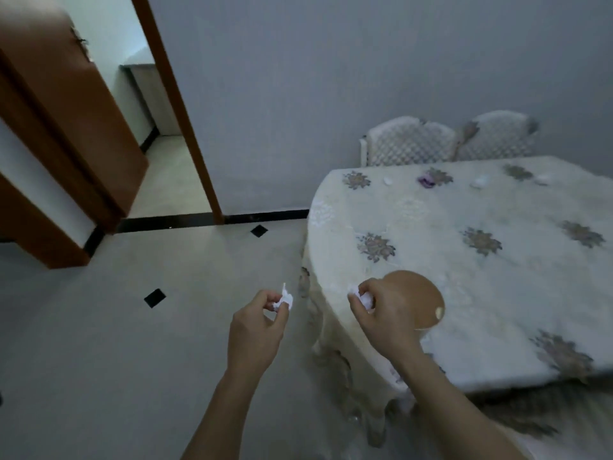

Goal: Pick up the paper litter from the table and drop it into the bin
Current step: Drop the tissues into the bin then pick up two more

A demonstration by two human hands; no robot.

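Paper ball (286, 299), white and crumpled, is pinched between the thumb and fingers of the left hand (260, 327), out over the pale tiled floor (99, 327). A second ball (363, 298) is pinched the same way in the right hand (381, 310), just above the near edge of the table (431, 214), next to a flat, round brown dish (421, 293). I'd say the picking up is half done and the carry to the bin comes next. No bin is in sight from here, so it has to be found first, and light paper like this needs only a soft pinch. More small scraps (387, 180) lie along the far side of the table, near the lattice-backed chairs (411, 144). One of them looks purple (426, 180), the others white and blurry. The tablecloth is cream and embossed, with flower patches
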